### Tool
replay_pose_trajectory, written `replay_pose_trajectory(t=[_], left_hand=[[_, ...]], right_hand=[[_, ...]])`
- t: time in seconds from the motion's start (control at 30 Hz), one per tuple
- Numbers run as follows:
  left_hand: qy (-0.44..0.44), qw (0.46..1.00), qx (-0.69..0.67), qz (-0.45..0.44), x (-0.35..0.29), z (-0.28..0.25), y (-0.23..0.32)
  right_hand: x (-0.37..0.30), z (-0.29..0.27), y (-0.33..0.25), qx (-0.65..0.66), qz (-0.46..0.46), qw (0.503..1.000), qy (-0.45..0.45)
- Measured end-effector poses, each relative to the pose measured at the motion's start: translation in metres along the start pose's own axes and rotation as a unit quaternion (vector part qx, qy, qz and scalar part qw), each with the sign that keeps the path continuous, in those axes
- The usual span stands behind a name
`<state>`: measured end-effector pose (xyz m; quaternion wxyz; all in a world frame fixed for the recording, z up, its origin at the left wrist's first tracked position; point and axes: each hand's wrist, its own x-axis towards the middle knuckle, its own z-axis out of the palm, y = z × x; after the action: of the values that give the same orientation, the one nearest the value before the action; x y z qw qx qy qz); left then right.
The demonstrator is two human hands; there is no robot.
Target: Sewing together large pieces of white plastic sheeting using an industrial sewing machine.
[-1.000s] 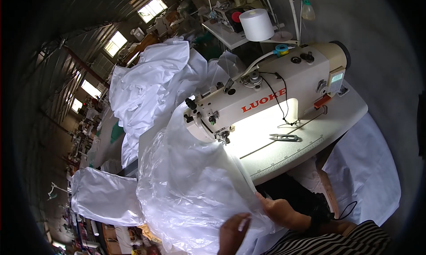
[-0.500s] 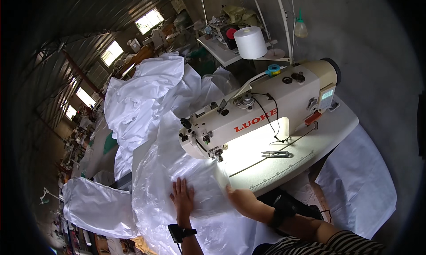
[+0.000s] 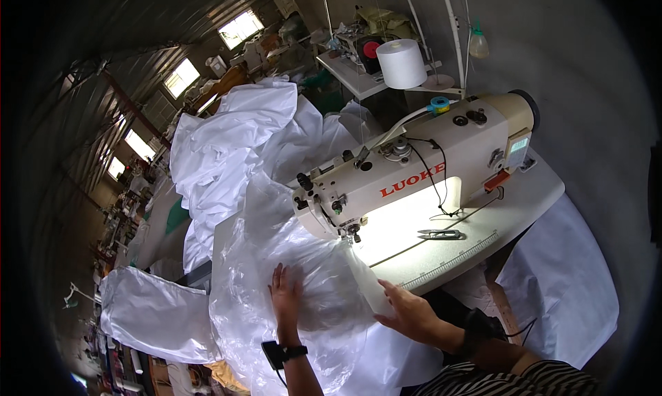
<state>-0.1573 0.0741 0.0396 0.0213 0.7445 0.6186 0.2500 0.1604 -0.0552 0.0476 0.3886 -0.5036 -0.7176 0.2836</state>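
A glossy white translucent sheet [image 3: 269, 224] spreads over the left side of the sewing machine's table. Its edge runs in beneath the needle and presser foot [image 3: 350, 234]. My left hand [image 3: 286, 298] lies flat on the sheet, fingers stretched out, to the near left of the needle. At the sheet's right edge, by the table's front, is my right hand [image 3: 412, 317]. Its thumb and fingers are apart, touching the edge. The white sewing machine [image 3: 414, 168] has its lamp lit. Small thread snips [image 3: 441, 235] rest on the bed under its arm.
A heap of white fabric [image 3: 231, 134] rises behind the table. White fabric [image 3: 158, 313] also hangs at the left, and more [image 3: 562, 286] at the right. A thread cone [image 3: 401, 64] stands behind the machine, and an oil bottle [image 3: 478, 43] hangs by the wall.
The view has shifted slightly, so the machine sits farther right. My right hand has gone from closed fingers at the sheet's edge to thumb and fingers spread. My left hand still lies on the sheet.
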Motion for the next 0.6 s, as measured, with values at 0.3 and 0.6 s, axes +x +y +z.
replay_pose_trajectory(t=[0.3,0.6], left_hand=[[0.012,0.995,0.075,0.057,-0.056,-0.028,0.01],[0.041,0.996,0.077,-0.003,-0.144,-0.013,0.128]], right_hand=[[-0.115,0.005,0.044,0.518,0.333,0.735,-0.283],[-0.107,-0.01,0.058,0.291,0.232,0.916,-0.145]])
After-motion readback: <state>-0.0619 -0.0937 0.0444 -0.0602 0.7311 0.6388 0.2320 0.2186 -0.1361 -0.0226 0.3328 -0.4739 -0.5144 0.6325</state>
